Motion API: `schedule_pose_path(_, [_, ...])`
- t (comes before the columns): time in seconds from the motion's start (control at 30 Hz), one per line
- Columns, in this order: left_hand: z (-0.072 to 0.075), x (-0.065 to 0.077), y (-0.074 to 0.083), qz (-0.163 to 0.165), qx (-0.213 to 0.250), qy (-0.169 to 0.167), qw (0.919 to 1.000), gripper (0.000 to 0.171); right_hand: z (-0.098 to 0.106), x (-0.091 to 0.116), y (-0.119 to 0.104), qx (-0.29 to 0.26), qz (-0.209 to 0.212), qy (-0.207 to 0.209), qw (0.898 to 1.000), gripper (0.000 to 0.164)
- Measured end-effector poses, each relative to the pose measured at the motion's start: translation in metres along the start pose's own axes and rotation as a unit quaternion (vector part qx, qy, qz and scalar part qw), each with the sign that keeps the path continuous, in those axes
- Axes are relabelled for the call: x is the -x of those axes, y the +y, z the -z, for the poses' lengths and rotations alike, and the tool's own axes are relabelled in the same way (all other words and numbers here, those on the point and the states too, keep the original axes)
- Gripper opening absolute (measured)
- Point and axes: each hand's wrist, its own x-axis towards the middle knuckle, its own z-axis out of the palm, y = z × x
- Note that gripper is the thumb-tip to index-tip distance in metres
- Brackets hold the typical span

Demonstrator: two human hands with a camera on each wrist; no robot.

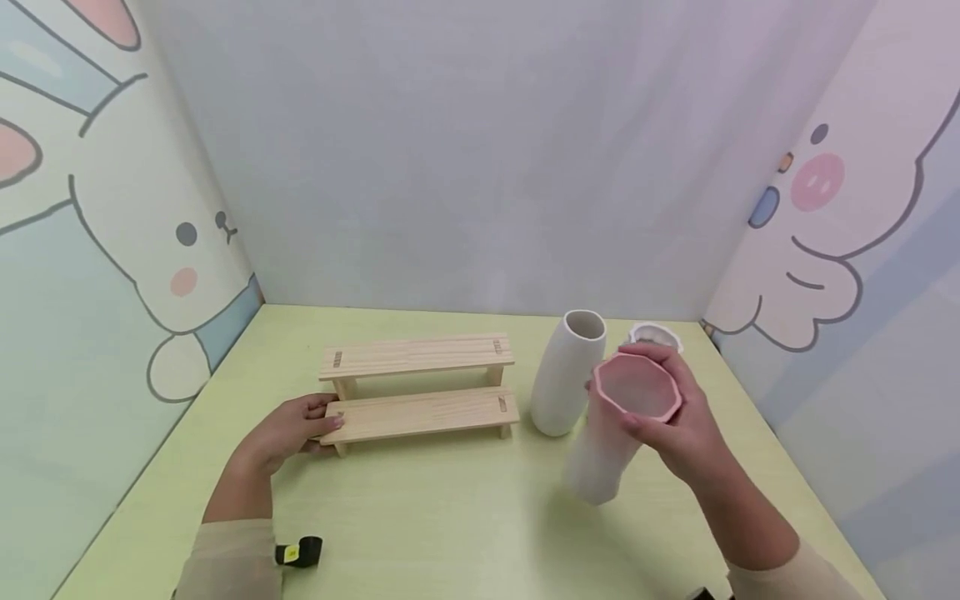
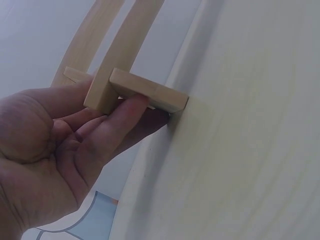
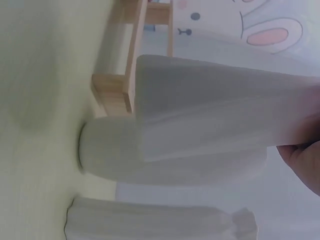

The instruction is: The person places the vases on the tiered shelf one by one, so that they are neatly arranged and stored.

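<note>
A two-tier wooden stand (image 1: 420, 414) sits on the table, left of the middle. My left hand (image 1: 288, 429) grips the left end of its lower tier, thumb on top; in the left wrist view its fingers reach under the wooden board (image 2: 150, 90). With my right hand (image 1: 678, 417) I hold a faceted vase (image 1: 611, 450), pink at the rim and white below, tilted. The right wrist view shows the base of this vase (image 3: 210, 110) raised off the table. Behind it stands a smooth white vase (image 1: 558, 387). A white vase with a ruffled rim (image 1: 656, 335) is partly hidden by my right hand.
The pale yellow-green table (image 1: 450, 517) is bounded by a grey back wall (image 1: 465, 167) and two side walls with cartoon animals. A small black object with a yellow label (image 1: 300, 552) lies beside my left sleeve.
</note>
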Motion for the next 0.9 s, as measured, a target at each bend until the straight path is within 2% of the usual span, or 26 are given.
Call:
schedule_pose_path(0.13, [-0.001, 0.0, 0.001, 0.004, 0.002, 0.002, 1.0, 0.069, -0.022, -0.011, 0.003, 0.062, -0.048, 0.021, 0.997, 0.066])
schedule_pose_path(0.23, [-0.002, -0.002, 0.001, 0.002, 0.006, 0.0, 1.0, 0.07, -0.035, -0.018, 0.006, 0.081, -0.058, 0.015, 0.995, 0.068])
schedule_pose_path(0.5, [-0.005, -0.005, 0.004, 0.0, 0.001, 0.001, 1.0, 0.068, -0.059, -0.041, 0.013, 0.063, -0.062, -0.002, 0.996, 0.066])
schedule_pose_path(0.9, [-0.008, -0.012, 0.006, -0.012, -0.003, -0.006, 0.9999, 0.071, -0.076, -0.068, 0.029, 0.049, -0.066, 0.0, 0.997, 0.067])
